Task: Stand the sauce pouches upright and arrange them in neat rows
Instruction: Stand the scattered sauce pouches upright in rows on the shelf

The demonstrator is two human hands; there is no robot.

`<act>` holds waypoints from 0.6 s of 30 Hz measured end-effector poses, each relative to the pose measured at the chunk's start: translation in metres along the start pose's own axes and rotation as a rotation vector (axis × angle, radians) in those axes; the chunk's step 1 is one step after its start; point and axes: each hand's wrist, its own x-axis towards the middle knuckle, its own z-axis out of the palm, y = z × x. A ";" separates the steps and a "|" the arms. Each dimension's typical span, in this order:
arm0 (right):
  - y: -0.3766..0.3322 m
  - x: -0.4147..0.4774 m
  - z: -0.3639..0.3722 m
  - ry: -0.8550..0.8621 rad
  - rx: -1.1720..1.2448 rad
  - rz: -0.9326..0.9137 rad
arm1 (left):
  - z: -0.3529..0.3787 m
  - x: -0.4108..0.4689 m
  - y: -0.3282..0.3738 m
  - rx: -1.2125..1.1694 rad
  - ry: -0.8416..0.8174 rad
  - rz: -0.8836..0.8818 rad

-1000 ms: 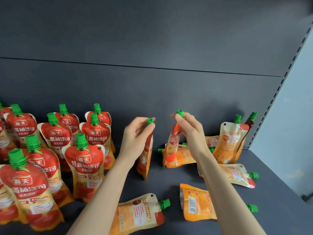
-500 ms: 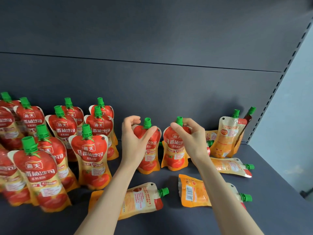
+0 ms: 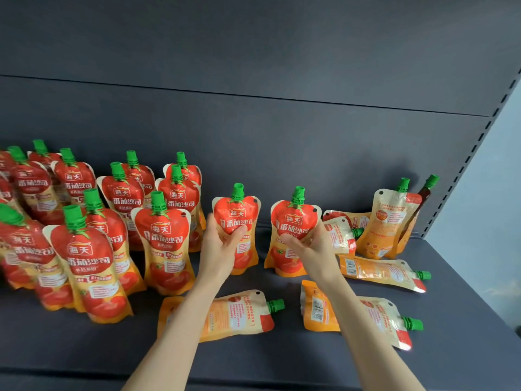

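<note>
Head view | left hand (image 3: pixel 220 249) grips left red-orange green-capped foil sauce pouch (image 3: pixel 238 213), settling it upright | right hand (image 3: pixel 313 246) grips right twin pouch (image 3: pixel 293 221), likely squaring the row

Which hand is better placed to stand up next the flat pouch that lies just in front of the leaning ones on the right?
Right. The right hand is next to the flat pouch, though it holds a standing pouch. The left hand grips the pouch farther left.

On my remote feed, a dark grey shelf (image 3: pixel 56 348) carries upright tomato sauce pouches (image 3: pixel 165 244) massed at left and three flat pouches (image 3: pixel 234 314) lying nearer the front.
</note>
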 end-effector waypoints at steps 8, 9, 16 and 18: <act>0.005 0.002 0.034 -0.014 0.033 0.007 | -0.013 0.008 -0.006 0.009 0.002 0.011; 0.005 0.002 0.037 -0.010 0.035 0.000 | -0.014 0.008 -0.006 0.009 0.003 0.013; 0.012 -0.004 0.043 0.052 -0.021 -0.007 | -0.017 0.001 -0.011 0.122 0.036 0.005; 0.012 -0.004 0.044 0.083 -0.048 -0.017 | -0.017 0.001 -0.010 0.140 0.073 0.011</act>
